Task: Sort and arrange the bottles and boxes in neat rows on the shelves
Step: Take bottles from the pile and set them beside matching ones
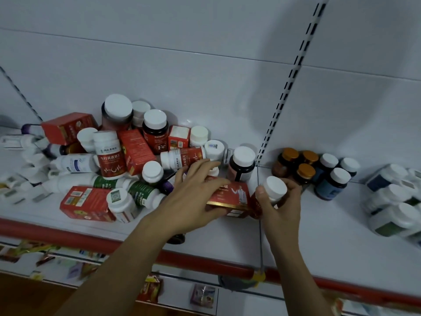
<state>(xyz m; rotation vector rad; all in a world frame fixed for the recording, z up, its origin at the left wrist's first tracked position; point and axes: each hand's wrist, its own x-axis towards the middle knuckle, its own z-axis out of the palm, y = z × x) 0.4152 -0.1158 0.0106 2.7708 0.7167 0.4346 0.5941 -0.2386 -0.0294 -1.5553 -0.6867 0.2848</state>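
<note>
Two bare forearms reach in from the near edge toward the white metal shelf [319, 236]. The left hand [193, 190] lies over a flat red and gold cardboard box [232, 195], fingers spread across its top and thumb against its near edge, so it appears to have the box clasped. The right hand [282, 201] is curled round a small red-labelled plastic bottle with a white cap [274, 187], held upright just right of the box; the two items look to be touching.

The box lies flat with its long axis running left to right, its right end at the bottle. Both sit at the seam between two shelf sections, below the slotted white upright [293, 71].

Far and left of the hands is a jumbled heap of red boxes and white-capped bottles [118, 156], many on their sides. Far and right stand a tidy cluster of amber bottles with gold lids [296, 165] and dark blue bottles with white caps [330, 183].

Judging by this, sorting is at an early stage. The ordered rows lie to the right, so the right hand is the nearer one to set its bottle down there, while the box would have to travel lengthwise past it.
</note>
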